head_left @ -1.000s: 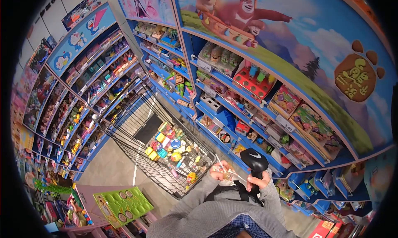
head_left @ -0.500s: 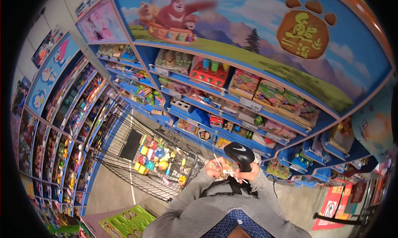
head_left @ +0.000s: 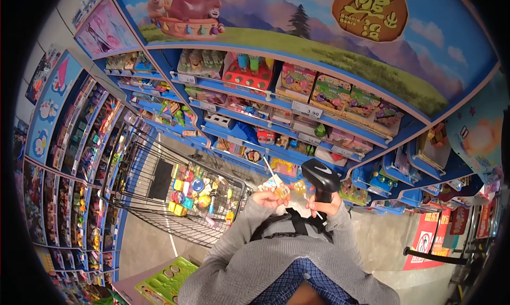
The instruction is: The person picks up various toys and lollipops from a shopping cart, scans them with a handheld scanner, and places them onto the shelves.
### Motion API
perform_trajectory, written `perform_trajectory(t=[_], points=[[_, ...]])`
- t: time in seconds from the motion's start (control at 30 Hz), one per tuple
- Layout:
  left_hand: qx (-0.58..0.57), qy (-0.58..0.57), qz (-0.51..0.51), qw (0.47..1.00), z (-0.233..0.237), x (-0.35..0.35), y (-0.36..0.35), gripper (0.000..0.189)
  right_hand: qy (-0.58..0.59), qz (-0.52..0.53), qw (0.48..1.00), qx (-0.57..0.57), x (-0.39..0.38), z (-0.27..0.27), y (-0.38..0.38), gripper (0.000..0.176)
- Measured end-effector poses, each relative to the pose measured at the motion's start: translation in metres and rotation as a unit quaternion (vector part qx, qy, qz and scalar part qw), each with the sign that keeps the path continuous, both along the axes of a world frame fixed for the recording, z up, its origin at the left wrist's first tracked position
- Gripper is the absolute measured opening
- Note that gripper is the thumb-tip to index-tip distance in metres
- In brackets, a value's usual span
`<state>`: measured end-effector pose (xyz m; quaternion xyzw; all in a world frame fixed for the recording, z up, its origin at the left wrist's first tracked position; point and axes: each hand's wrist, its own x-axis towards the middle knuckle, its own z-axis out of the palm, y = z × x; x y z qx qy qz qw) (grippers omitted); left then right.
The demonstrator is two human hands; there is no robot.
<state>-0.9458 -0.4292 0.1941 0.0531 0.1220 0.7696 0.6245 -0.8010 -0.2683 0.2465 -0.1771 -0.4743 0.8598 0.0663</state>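
My left hand (head_left: 270,199) is closed on a small clear package (head_left: 282,191) with orange-yellow contents, and a thin white stick (head_left: 271,169) rises above it. My right hand (head_left: 325,204) grips the handle of a black handheld scanner (head_left: 321,177), its head above the fingers. A second small yellowish piece (head_left: 300,187) lies between the hands, close to the right fingers; which hand bears it I cannot tell. Both hands are in front of my chest, a short way apart.
Left of my hands stands a wire shopping cart (head_left: 159,209) with many colourful small toys (head_left: 197,186). Blue shelves (head_left: 249,127) of packaged goods run ahead, more shelving on the left. A green tray-like item (head_left: 170,281) is at lower left, a red sign (head_left: 426,240) at right.
The hands have moved apart, and the small package is more exposed in the left one. The scanner has shifted slightly right and upright. The whole view has shifted, with the shelves now further left and up.
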Motion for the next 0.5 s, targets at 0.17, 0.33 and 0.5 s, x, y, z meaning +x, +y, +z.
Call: perform_trajectory(t=[0.17,0.33,0.5], points=[[-0.046,0.062,-0.003,0.997,0.002,-0.005,-0.001,0.033,0.036,0.011,0.999,0.009,-0.002,0.005,-0.003,0.047],[-0.116,0.162,0.062,0.978,0.024,0.005,0.006,0.035,0.027,0.006,1.0,0.016,0.001,0.015,-0.003,0.049],[-0.076,0.118,0.041,0.989,0.016,0.012,0.017,0.034,0.04,-0.026,0.999,0.024,0.008,0.018,-0.002,0.055]])
